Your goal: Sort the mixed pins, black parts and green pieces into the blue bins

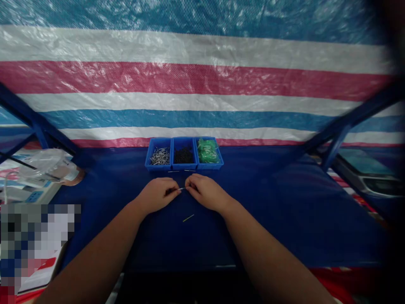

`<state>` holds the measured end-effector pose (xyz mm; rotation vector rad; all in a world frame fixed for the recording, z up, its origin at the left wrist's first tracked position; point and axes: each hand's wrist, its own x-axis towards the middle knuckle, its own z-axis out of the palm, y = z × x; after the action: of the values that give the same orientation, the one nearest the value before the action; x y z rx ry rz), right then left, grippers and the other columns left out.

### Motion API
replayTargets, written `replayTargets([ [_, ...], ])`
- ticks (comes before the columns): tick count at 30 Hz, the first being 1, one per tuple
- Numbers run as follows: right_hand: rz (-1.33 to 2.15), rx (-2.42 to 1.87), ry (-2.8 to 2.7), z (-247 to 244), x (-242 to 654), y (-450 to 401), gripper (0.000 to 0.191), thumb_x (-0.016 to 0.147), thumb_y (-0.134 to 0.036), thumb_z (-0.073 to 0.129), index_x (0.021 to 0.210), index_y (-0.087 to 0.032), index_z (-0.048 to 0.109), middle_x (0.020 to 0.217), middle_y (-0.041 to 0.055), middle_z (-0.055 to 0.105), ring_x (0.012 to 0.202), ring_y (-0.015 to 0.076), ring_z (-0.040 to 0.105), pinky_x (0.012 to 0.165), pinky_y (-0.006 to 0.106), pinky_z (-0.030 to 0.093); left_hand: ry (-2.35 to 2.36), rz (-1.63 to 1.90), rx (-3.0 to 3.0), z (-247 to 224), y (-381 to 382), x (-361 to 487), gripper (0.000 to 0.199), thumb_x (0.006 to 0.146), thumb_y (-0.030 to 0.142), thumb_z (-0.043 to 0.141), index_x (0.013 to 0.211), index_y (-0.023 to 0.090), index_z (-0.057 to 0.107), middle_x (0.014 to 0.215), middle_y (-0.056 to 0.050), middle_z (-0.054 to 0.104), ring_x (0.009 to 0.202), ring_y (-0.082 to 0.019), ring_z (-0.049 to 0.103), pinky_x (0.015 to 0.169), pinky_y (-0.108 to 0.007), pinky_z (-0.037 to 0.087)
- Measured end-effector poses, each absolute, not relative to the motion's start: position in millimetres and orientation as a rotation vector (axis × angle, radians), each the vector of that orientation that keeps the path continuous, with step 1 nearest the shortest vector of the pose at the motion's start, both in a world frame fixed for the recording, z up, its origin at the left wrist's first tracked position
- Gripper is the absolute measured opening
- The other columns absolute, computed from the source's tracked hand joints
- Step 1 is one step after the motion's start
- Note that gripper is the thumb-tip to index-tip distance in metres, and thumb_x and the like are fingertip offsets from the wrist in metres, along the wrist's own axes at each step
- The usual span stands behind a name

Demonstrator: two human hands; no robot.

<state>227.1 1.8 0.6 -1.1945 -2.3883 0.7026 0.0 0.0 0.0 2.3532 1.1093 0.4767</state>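
My left hand [156,195] and my right hand [205,193] meet at the middle of the blue table cover [278,211]. Their fingertips pinch a thin silver pin [181,188], with a small dark part [172,191] at the left fingers. A green-tipped thin rod [188,218] lies just below the hands. Ahead stands a blue three-compartment tray [184,166] holding silver nails [160,156], small black parts [183,155] and green pieces [208,151]. Two thin pins [173,171] lie just in front of it.
A striped plastic tarp [196,84] hangs behind the table between dark blue frame bars [351,118]. A clear plastic bag [44,164] and a blue-and-white power strip [34,196] sit off the left edge. A screen device [363,173] lies beyond the right edge.
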Motion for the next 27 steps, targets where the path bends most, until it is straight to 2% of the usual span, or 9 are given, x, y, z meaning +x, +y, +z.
replayTargets([
  [2, 0.643, -1.291, -2.345, -2, 228, 4, 0.011, 0.091, -0.019, 0.059, 0.098, -0.019, 0.067, 0.089, 0.0041, 0.066, 0.078, 0.0165, 0.06, 0.07, 0.027, 0.043, 1.13, 0.498, 2.366, 2, 1, -1, 0.022, 0.096, 0.031, 0.057, 0.08, 0.019, 0.067, 0.076, -0.002, 0.064, 0.069, -0.015, 0.059, 0.064, -0.026, 0.041],
  [7, 0.477, -1.601, -2.173, -9, 233, 13, 0.032, 0.093, -0.027, 0.059, 0.122, -0.018, 0.069, 0.092, 0.0081, 0.073, 0.081, 0.0213, 0.066, 0.075, 0.033, 0.048, 1.386, 0.796, 2.263, 3, 5, -8, 0.03, 0.098, 0.038, 0.051, 0.083, 0.019, 0.069, 0.071, -0.001, 0.065, 0.064, -0.015, 0.058, 0.064, -0.027, 0.041],
  [10, 0.427, -1.728, -2.13, -14, 231, 18, 0.028, 0.093, -0.029, 0.059, 0.116, -0.02, 0.074, 0.095, 0.0092, 0.075, 0.083, 0.0239, 0.068, 0.076, 0.035, 0.05, 1.7, 1.029, 2.1, 2, 11, -15, 0.033, 0.097, 0.045, 0.052, 0.083, 0.02, 0.069, 0.062, 0.001, 0.061, 0.058, -0.014, 0.055, 0.06, -0.026, 0.039],
  [13, 0.385, -1.796, -2.099, -18, 226, 21, 0.024, 0.093, -0.029, 0.06, 0.111, -0.023, 0.075, 0.092, 0.0082, 0.076, 0.08, 0.0235, 0.068, 0.071, 0.034, 0.049, 1.902, 1.098, 1.988, 0, 19, -22, 0.039, 0.093, 0.051, 0.056, 0.072, 0.02, 0.065, 0.057, 0.003, 0.056, 0.055, -0.014, 0.053, 0.057, -0.026, 0.036],
  [17, 0.33, -1.843, -2.096, -20, 221, 21, 0.015, 0.092, -0.027, 0.061, 0.1, -0.023, 0.073, 0.086, 0.0074, 0.074, 0.074, 0.022, 0.067, 0.064, 0.032, 0.045, 1.908, 1.077, 1.998, -2, 22, -25, 0.048, 0.09, 0.053, 0.059, 0.057, 0.019, 0.05, 0.051, 0.004, 0.047, 0.051, -0.012, 0.046, 0.054, -0.026, 0.031],
  [20, 0.326, -1.834, -2.185, -18, 220, 20, 0.014, 0.094, -0.025, 0.056, 0.097, -0.021, 0.07, 0.09, 0.0094, 0.074, 0.076, 0.0235, 0.067, 0.064, 0.032, 0.043, 1.771, 1.047, 2.049, -1, 17, -23, 0.047, 0.091, 0.05, 0.059, 0.057, 0.019, 0.048, 0.05, 0.004, 0.045, 0.049, -0.011, 0.043, 0.054, -0.026, 0.031],
  [22, 0.334, -1.816, -2.259, -16, 221, 19, 0.015, 0.096, -0.024, 0.053, 0.098, -0.02, 0.067, 0.093, 0.0112, 0.074, 0.078, 0.0246, 0.068, 0.065, 0.033, 0.043, 1.614, 0.947, 2.096, -1, 13, -19, 0.042, 0.092, 0.047, 0.059, 0.062, 0.019, 0.055, 0.052, 0.004, 0.049, 0.05, -0.011, 0.046, 0.054, -0.025, 0.034],
  [25, 0.407, -1.658, -2.388, -12, 224, 15, 0.016, 0.098, -0.024, 0.049, 0.1, -0.019, 0.065, 0.096, 0.011, 0.073, 0.083, 0.0242, 0.068, 0.069, 0.032, 0.042, 1.393, 0.755, 2.193, -3, 9, -13, 0.022, 0.092, 0.04, 0.061, 0.087, 0.02, 0.07, 0.064, 0.003, 0.06, 0.056, -0.012, 0.053, 0.059, -0.025, 0.04],
  [27, 0.5, -1.498, -2.437, -9, 226, 12, 0.016, 0.099, -0.024, 0.049, 0.102, -0.02, 0.064, 0.098, 0.0092, 0.072, 0.086, 0.0224, 0.068, 0.072, 0.031, 0.043, 1.316, 0.67, 2.286, -4, 7, -9, 0.018, 0.092, 0.034, 0.063, 0.101, 0.022, 0.072, 0.073, 0.001, 0.064, 0.064, -0.013, 0.058, 0.063, -0.026, 0.043],
])
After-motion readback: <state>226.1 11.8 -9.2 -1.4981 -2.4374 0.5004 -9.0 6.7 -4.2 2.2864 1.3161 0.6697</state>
